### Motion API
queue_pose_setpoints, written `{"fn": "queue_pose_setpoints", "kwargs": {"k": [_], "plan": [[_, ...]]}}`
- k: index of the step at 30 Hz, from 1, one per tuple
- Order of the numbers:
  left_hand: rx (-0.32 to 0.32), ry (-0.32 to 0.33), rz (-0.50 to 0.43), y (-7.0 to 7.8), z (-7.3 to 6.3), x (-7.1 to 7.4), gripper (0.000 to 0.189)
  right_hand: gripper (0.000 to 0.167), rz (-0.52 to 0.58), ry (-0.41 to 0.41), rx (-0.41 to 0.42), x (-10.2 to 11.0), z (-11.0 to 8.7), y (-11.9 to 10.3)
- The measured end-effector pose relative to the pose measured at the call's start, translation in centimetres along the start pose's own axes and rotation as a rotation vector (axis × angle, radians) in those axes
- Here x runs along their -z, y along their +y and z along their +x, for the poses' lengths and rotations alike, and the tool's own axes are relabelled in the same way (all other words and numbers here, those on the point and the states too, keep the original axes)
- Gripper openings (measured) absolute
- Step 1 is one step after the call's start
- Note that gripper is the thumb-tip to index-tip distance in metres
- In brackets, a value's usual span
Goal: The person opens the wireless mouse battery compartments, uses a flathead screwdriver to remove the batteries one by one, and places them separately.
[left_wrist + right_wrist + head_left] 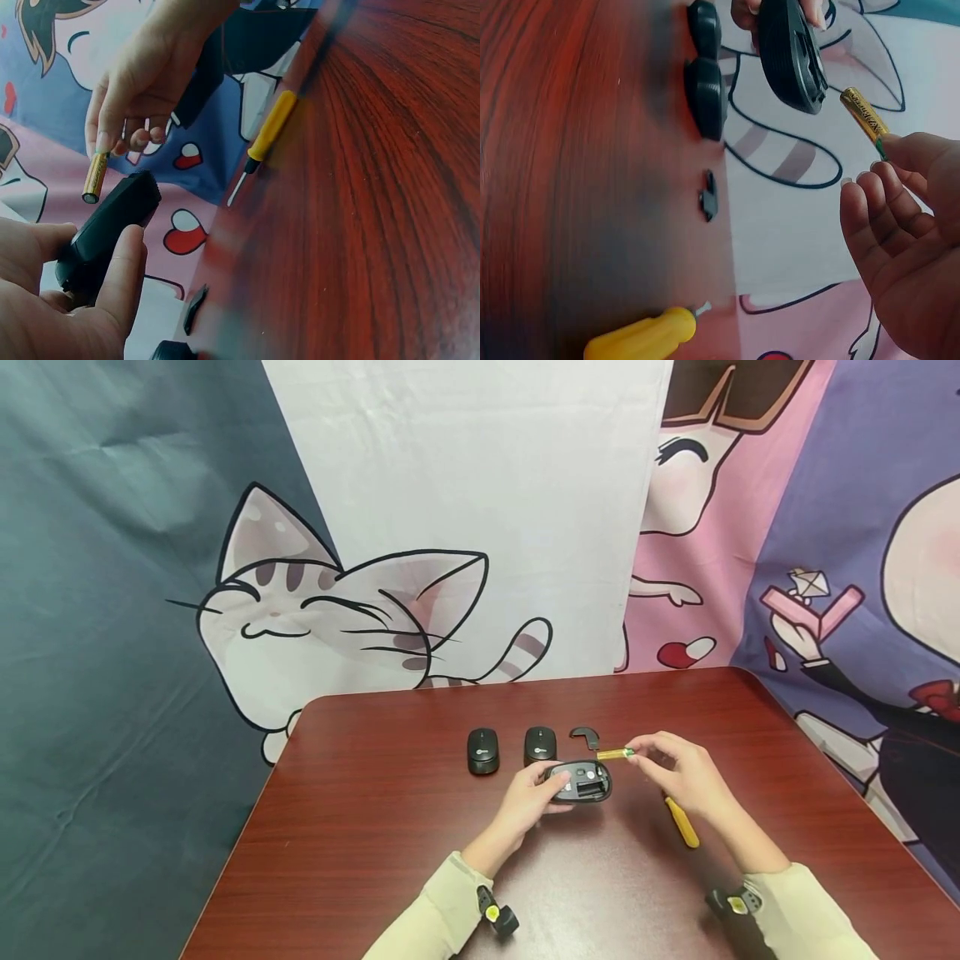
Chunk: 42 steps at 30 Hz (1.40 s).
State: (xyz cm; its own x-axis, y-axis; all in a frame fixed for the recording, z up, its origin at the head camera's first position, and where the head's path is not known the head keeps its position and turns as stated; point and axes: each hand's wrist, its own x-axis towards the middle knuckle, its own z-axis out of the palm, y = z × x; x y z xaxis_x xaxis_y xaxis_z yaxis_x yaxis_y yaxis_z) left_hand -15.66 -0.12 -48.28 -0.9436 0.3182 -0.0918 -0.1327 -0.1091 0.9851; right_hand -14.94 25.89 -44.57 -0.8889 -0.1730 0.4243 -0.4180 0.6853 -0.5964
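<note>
My left hand (527, 802) holds a black computer mouse (581, 783) above the table, its underside turned up and its battery slot uncovered. The thumb lies across the mouse's underside. Just beyond the far right end of the mouse, my right hand (686, 770) pinches a gold battery with a green end (613, 754) between thumb and fingertips. In the right wrist view the battery (864, 114) is apart from the mouse (791, 60). A curved black battery cover (585, 737) lies on the table behind the mouse.
Two more black mice, one at left (483, 752) and one nearer the middle (540, 743), stand toward the back of the reddish-brown table (360, 827). A yellow-handled screwdriver (682, 822) lies beneath the right forearm. A printed cloth (480, 460) hangs behind the table.
</note>
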Motion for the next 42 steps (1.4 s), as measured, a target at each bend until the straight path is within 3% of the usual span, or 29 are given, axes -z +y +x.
{"fn": "queue_pose_setpoints", "kwargs": {"k": [6,10,17,27,34,42], "plan": [[0.01,-0.004,0.001,-0.6,0.7,-0.6,0.038,0.017,0.052,-0.072,-0.139,0.2,0.7,1.5],[0.03,0.004,0.006,-0.9,1.3,-1.1,0.036,0.02,0.063,-0.093,-0.183,0.4,1.4,2.4],[0.046,-0.008,0.03,-1.5,2.3,-1.9,0.035,0.022,0.151,-0.132,-0.22,0.6,2.6,3.8],[0.097,0.036,0.1,-2.3,3.7,-3.0,0.031,0.026,0.106,-0.229,-0.262,0.3,3.9,6.0],[0.121,0.006,0.075,-2.6,4.4,-4.0,0.031,0.03,0.091,-0.281,-0.304,-0.5,4.9,7.8],[0.166,-0.032,0.092,-2.9,4.8,-4.7,0.029,0.03,0.092,-0.278,-0.31,-1.2,5.6,9.3]]}}
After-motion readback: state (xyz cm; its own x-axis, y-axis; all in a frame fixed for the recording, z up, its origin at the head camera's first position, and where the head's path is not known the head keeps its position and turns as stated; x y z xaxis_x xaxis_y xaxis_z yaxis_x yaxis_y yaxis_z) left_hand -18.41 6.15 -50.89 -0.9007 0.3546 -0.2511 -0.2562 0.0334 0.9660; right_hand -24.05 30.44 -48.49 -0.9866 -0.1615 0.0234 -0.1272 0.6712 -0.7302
